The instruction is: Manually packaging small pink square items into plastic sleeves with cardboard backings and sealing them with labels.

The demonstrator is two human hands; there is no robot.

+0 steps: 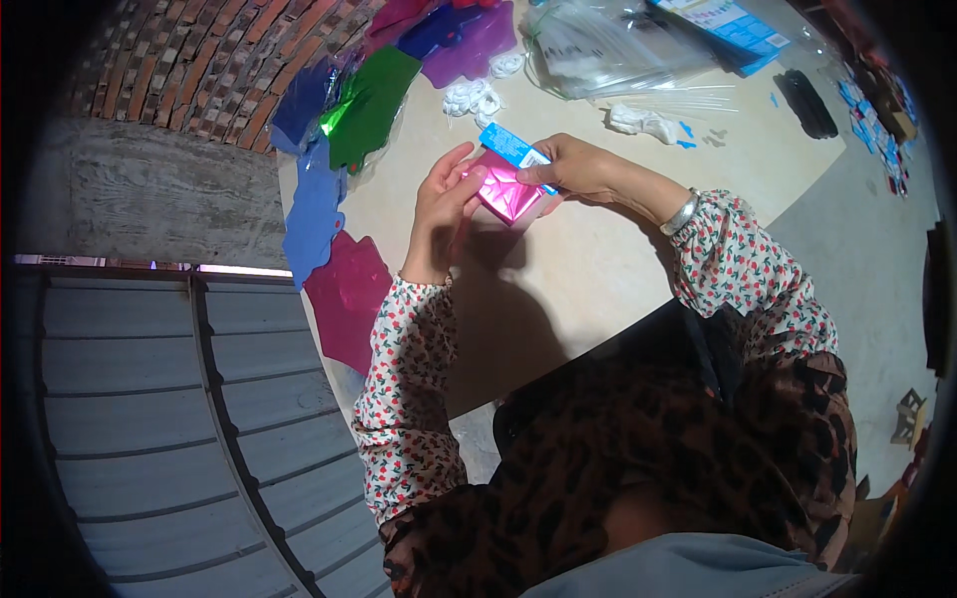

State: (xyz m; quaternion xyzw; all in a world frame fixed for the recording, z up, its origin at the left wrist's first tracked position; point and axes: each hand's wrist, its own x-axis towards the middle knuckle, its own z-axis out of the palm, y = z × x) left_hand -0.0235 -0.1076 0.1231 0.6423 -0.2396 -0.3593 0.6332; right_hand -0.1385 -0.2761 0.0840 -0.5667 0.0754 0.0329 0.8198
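Between my two hands, over the pale table, is a shiny pink foil packet (509,199), folded roughly square, with a blue-and-white card (508,146) along its upper edge. My left hand (440,204) grips the packet's left side, thumb on its face. From the other side my right hand (578,167) pinches the card's right end together with the packet's upper right corner; the fingers behind are hidden. Bundles of white string (472,99) lie just beyond the packet. Another white bundle (641,123) rests farther right.
Flat foil pieces in green (373,108), purple (473,45), blue (315,214) and magenta (348,299) line the table's left and far edges. Clear plastic bags (598,50), thin clear sticks (688,100), a blue printed package (733,32) and a black oblong thing (805,104) occupy the far right.
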